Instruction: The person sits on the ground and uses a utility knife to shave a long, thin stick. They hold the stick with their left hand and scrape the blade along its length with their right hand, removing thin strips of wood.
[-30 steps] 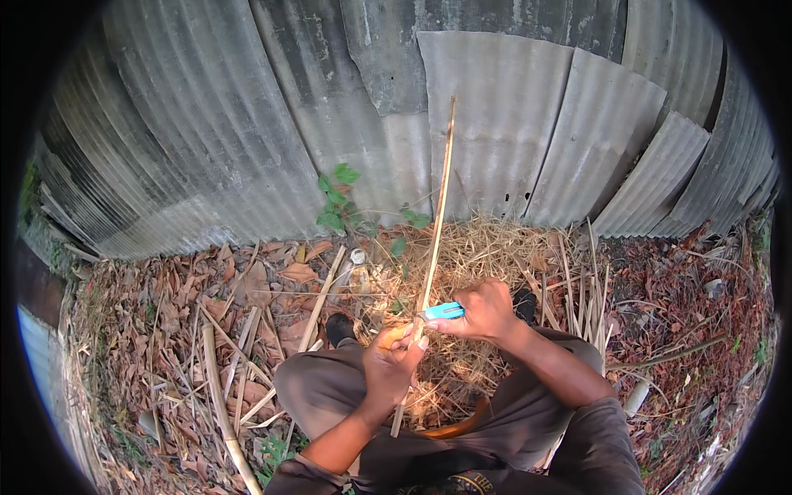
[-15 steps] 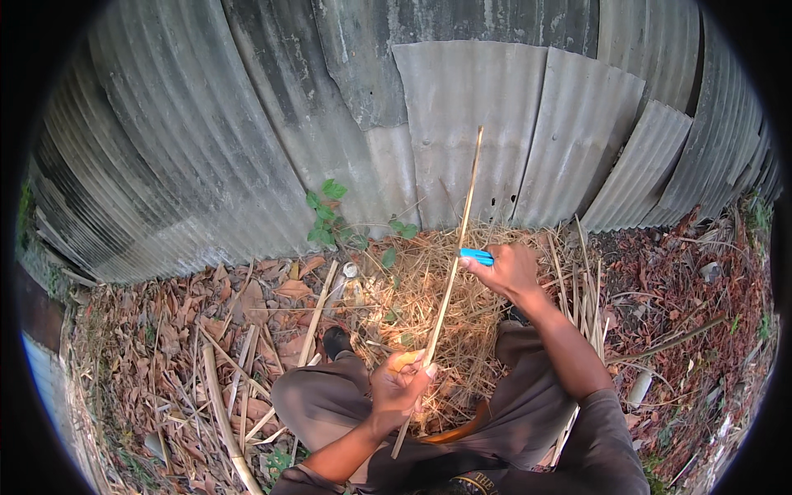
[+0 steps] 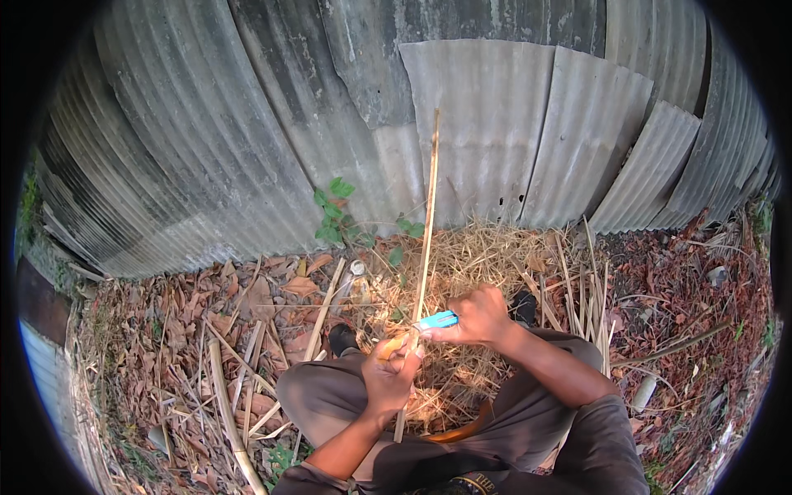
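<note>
A long, thin bamboo strip (image 3: pixel 428 206) stands slanted in front of me, its far end against the view of the metal fence. My left hand (image 3: pixel 389 381) is closed around its lower part. Something orange-yellow (image 3: pixel 392 345) covers part of that hand's fingers; what it is I cannot make out. In my right hand (image 3: pixel 481 318) is a blue-handled knife (image 3: pixel 438 320), gripped with its end against the strip just above the left hand. The blade itself is hidden or too small to see. Pale shavings (image 3: pixel 437 396) lie between my legs.
A corrugated metal fence (image 3: pixel 478 132) rises close ahead. Dry leaves (image 3: pixel 239 309) and bamboo poles (image 3: pixel 227 412) cover the ground at left. More strips (image 3: pixel 586 305) lie beyond my right knee. A small green plant (image 3: pixel 332 210) grows at the fence's foot.
My right hand has drawn the knife down along the strip toward my left hand. The strip's far end has swung left and now stands more upright.
</note>
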### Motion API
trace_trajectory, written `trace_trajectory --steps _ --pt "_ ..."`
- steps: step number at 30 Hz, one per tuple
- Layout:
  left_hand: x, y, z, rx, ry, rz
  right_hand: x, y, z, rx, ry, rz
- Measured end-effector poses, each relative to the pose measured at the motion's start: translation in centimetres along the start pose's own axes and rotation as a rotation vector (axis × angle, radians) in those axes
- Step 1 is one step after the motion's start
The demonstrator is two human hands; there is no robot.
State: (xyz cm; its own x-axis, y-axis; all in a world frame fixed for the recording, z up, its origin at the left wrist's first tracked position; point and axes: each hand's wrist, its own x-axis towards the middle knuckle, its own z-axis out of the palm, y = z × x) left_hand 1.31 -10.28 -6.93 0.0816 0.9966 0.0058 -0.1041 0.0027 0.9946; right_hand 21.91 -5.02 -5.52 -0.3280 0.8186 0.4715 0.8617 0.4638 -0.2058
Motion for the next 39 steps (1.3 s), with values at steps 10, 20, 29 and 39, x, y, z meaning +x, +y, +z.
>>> trace_trajectory --steps 10,20,29,39 --pt "-1.1 0.7 0.8 -0.032 -0.064 -0.114 1.6 4.2 -0.1 -0.086 -0.02 0.319" --pt "-1.7 1.4 0.1 -0.083 -0.119 -0.155 1.9 5.5 -0.9 -0.026 0.109 0.207" --pt "-8.7 3.5 -1.6 0.043 -0.25 -0.293 1.8 12.9 -4.0 -0.072 0.068 0.701" --pt "-5.3 3.4 -1.0 -0.064 0.05 -0.141 -0.4 -2.0 -0.5 0.098 -0.068 -0.011"
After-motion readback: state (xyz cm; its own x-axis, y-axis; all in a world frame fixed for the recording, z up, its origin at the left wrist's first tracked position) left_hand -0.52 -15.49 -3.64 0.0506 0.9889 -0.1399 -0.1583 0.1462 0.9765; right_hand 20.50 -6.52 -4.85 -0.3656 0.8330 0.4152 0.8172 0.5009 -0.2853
